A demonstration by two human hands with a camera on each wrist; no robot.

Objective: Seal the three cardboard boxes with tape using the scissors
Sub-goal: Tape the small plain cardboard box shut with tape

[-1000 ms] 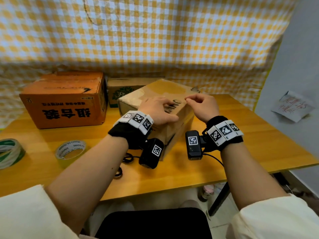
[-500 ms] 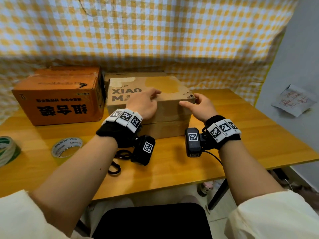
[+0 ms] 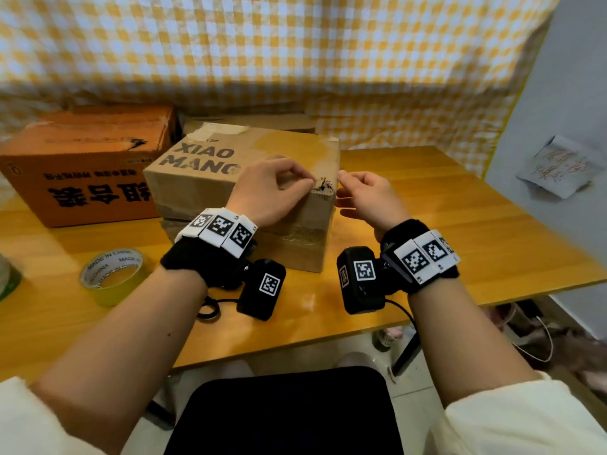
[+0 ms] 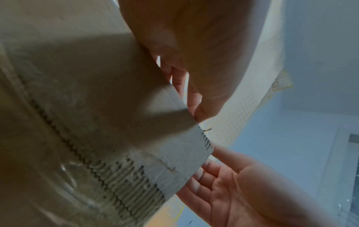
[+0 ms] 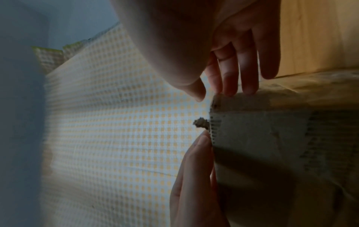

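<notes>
Left hand [image 3: 269, 192] fingertips curled on brown box [image 3: 210, 178] corner; right hand [image 3: 368, 198] relaxed beside, grasping nothing.

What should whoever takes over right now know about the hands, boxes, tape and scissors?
Left hand: rests on the brown XIAO MANG box, fingertips curled at its frayed near-right top corner.
Right hand: open, fingertips at that same corner; holds nothing.
Orange box sits left of it; a third box is mostly hidden behind.
Clear tape roll lies on the table, near-left; scissors under the left wrist.
Done: no fresh tape visibly applied.
Left: tape, cut, seal all three.
</notes>
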